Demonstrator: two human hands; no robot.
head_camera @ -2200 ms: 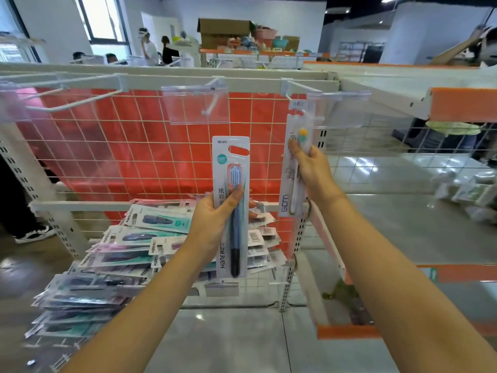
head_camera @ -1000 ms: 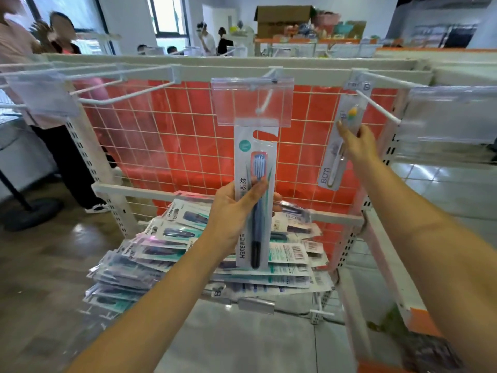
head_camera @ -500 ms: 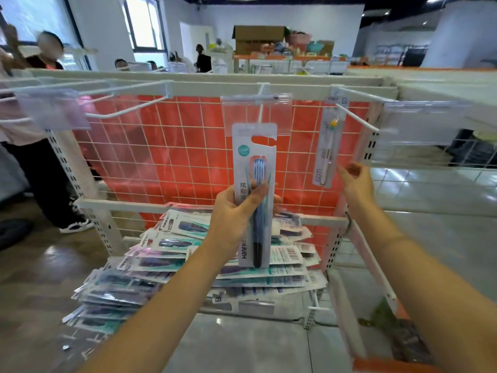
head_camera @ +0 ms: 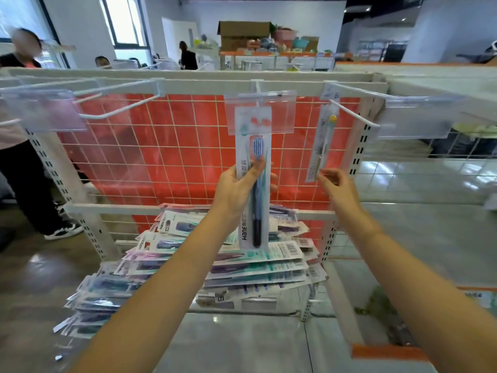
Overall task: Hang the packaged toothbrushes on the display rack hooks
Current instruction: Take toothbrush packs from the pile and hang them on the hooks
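Head view: your left hand grips the blue toothbrush in its white card pack, its top behind the clear plastic tag on the middle white wire hook. Your right hand, fingers loosely spread, hovers just beside the yellow-headed packaged toothbrush hanging on the right hook.

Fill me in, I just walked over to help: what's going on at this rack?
A person is hanging packaged toothbrushes on a display rack. The left hand grips a blue toothbrush pack, its top raised behind the clear label holder of the middle hook. The right hand is empty, just below a pack hanging on the right hook. A pile of packs waits on the shelf below.
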